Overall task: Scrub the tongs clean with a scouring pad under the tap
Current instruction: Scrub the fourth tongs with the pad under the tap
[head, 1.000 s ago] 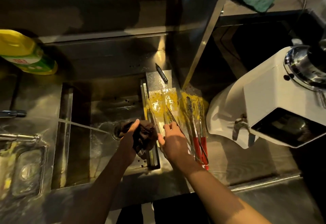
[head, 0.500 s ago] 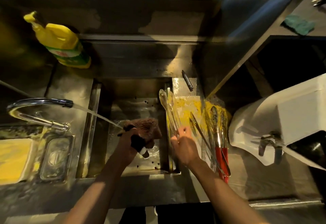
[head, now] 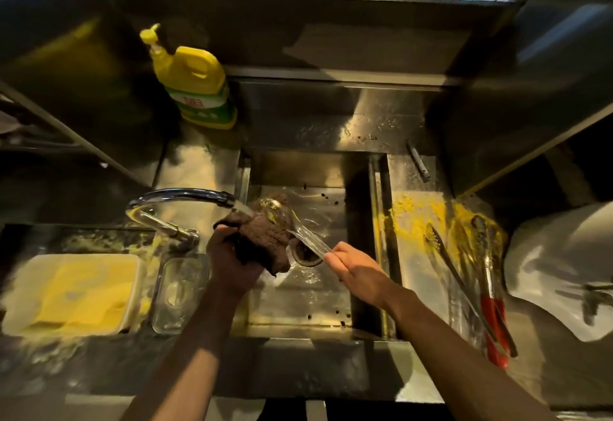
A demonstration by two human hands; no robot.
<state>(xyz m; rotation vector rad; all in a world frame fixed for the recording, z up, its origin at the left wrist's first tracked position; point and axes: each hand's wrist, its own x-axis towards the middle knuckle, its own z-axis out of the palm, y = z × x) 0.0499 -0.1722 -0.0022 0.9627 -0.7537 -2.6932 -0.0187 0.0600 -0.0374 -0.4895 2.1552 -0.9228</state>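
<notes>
Grips crumpled dark-brown scouring pad point(head: 265, 238) with curled left hand point(head: 229, 264) | pinches handle end of slim shiny steel tongs point(head: 306, 241) with right hand point(head: 355, 268) | holds tong tips against pad, under stream from curved chrome tap point(head: 185, 195), above steel sink point(head: 308, 168).

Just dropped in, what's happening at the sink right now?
A person is washing up at a steel sink. The left hand grips a dark scouring pad in the stream from the tap. The right hand pinches the handle end of the tongs, whose yellow-smeared tips lie against the pad. The other tongs, some with red handles, lie on the drainboard to the right amid yellow residue.
</notes>
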